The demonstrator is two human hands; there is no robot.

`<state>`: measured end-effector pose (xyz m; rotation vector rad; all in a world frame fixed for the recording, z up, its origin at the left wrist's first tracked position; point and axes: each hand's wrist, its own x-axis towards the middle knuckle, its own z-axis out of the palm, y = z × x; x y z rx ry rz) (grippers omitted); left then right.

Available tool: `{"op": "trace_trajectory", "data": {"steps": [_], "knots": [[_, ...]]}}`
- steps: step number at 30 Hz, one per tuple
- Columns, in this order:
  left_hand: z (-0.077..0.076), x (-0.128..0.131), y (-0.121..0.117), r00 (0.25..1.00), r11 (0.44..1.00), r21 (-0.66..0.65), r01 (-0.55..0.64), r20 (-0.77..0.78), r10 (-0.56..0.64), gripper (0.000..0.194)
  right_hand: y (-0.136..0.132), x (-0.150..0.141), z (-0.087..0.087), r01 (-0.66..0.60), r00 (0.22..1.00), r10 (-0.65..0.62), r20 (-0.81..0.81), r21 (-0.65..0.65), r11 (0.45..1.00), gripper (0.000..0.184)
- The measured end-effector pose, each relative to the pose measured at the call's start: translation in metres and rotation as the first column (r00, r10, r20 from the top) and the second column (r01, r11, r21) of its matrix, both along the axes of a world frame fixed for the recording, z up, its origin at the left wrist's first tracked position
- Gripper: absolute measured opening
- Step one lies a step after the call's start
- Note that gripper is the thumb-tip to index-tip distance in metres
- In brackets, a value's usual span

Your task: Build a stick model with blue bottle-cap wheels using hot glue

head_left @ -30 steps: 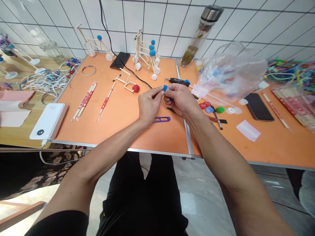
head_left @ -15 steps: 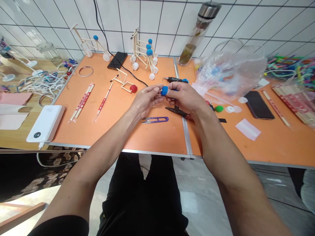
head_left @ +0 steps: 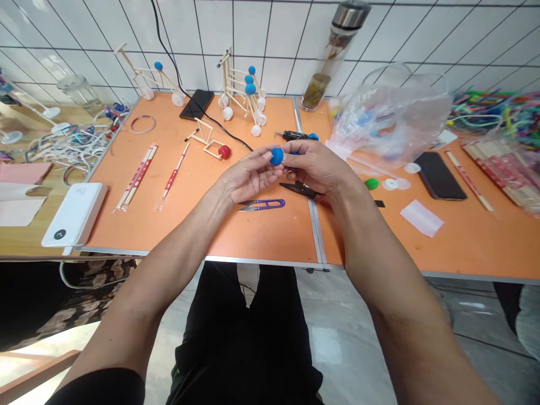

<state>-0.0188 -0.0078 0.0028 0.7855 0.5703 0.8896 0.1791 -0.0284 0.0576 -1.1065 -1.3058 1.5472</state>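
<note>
A small blue bottle cap (head_left: pixel 277 156) is held above the orange table (head_left: pixel 177 225) between my two hands. My left hand (head_left: pixel 247 177) lies palm up, its fingertips pinched on the cap. My right hand (head_left: pixel 314 166) curls over from the right and its fingers close on the cap's other side, where more blue shows under them. Purple thread snips (head_left: pixel 262 205) lie on the table just below my left hand. Black pliers (head_left: pixel 301 190) lie under my right hand.
Stick models with blue and white caps (head_left: pixel 242 93) stand at the back. Wrapped chopsticks (head_left: pixel 135 179), a red-capped stick frame (head_left: pixel 211 145), a phone (head_left: pixel 196 103), a glue gun (head_left: pixel 295 135), a plastic bag (head_left: pixel 390 121), a glass bottle (head_left: pixel 333 53), a power bank (head_left: pixel 73 214), and loose caps (head_left: pixel 372 183) surround the hands.
My left hand has turned palm up and the blue cap now faces the camera. The view has shifted slightly, so the snips and pliers show clear of my hands.
</note>
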Motion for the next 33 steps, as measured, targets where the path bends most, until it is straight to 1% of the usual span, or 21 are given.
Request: {"op": "trace_trajectory", "data": {"steps": [2,6,11,13,18,24,26,28,31,33], "knots": [[0.001,0.000,0.000,1.000,1.000,0.011,-0.008,-0.028,0.008,0.013,-0.001,-0.001,0.002,-0.007,1.000,0.007,-0.009,-0.019,1.000,0.046],[0.000,-0.001,0.001,0.995,0.998,0.048,-0.036,-0.087,0.040,0.015,-0.002,-0.003,0.005,0.017,1.000,-0.017,0.001,-0.049,0.999,0.044],[-0.004,-0.002,0.003,0.992,0.995,0.092,-0.030,-0.120,0.041,0.017,0.000,0.000,0.001,0.015,1.000,-0.015,-0.003,-0.045,0.999,0.043],[-0.004,-0.001,0.003,0.991,0.996,0.087,-0.033,-0.128,0.044,0.017,0.001,0.001,0.000,-0.001,1.000,0.001,-0.013,-0.041,0.999,0.043],[-0.004,0.000,0.002,0.994,0.999,0.027,-0.034,-0.101,0.036,0.016,0.001,0.004,0.000,-0.027,1.000,0.027,0.000,-0.034,0.999,0.046],[-0.005,0.000,0.002,0.994,0.999,0.039,-0.033,-0.101,0.036,0.016,0.003,0.004,0.001,-0.034,0.999,0.035,0.020,-0.044,0.998,0.048],[-0.003,0.001,0.001,0.997,0.999,0.020,-0.042,-0.068,0.044,0.015,0.003,0.004,-0.001,-0.029,1.000,0.029,0.002,-0.048,0.998,0.047],[0.003,0.001,-0.001,0.998,0.998,-0.033,-0.057,-0.012,0.056,0.016,0.004,0.005,-0.002,-0.030,0.999,0.028,-0.032,-0.043,0.999,0.045],[0.016,-0.001,-0.004,0.994,0.988,-0.138,-0.071,0.071,0.082,0.024,0.003,0.007,-0.002,-0.031,0.996,0.030,-0.090,-0.012,0.999,0.044],[0.023,-0.003,-0.005,0.991,0.980,-0.185,-0.070,0.102,0.090,0.030,0.002,0.010,-0.002,-0.024,0.993,0.026,-0.112,0.014,1.000,0.047]]}}
